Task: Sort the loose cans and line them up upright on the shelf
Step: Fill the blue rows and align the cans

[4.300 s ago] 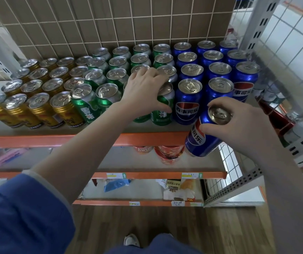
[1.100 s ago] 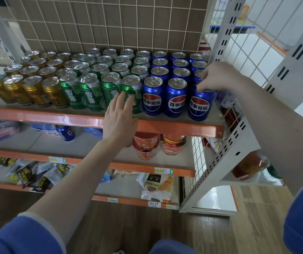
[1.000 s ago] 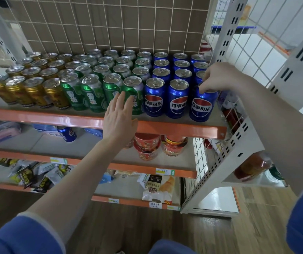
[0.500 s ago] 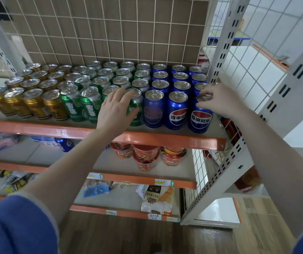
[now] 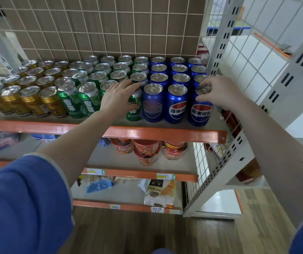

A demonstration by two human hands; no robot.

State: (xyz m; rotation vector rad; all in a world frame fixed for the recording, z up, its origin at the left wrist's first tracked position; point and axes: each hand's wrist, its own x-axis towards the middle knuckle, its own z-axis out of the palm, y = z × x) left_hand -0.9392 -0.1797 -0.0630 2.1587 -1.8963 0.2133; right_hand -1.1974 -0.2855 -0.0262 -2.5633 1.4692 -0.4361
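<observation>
A: Right fingers (image 5: 203,97) curled over the rim of the front-right blue can (image 5: 201,111), thumb at the near edge of the lid. Right hand (image 5: 218,92) is gripping it from the top. Can stands upright at the 3 o'clock end of the front row, near the shelf (image 5: 165,133) lip.

B: Left?

A: Left fingers (image 5: 128,85) straight, spread, lying against the front green can (image 5: 134,109). Left hand (image 5: 118,98) holds nothing, just touching or steadying. That can sits at 12 o'clock, just beside the next blue can (image 5: 152,105).

B: Rest of the shelf?

A: Gold cans (image 5: 29,101) at 9 o'clock, green cans (image 5: 82,99) in the middle, blue cans (image 5: 177,74) toward 3 o'clock. All I can see are upright, in rows running to the back grid. Looks near done; this reads as final squaring of the front row.

B: How to finish the step clean?

A: There's a gap between the held can and its blue neighbour (image 5: 176,105). I'd slide it toward 9 o'clock, base flat on the shelf, not tipped from the rim. A top grip gives leverage to topple it, so keep it low and slow. Label already faces front, no need to twist.

B: Left hand's job?

A: Brace the green can so a nudge down the row doesn't knock it. Watch the front lip: little margin there.
</observation>
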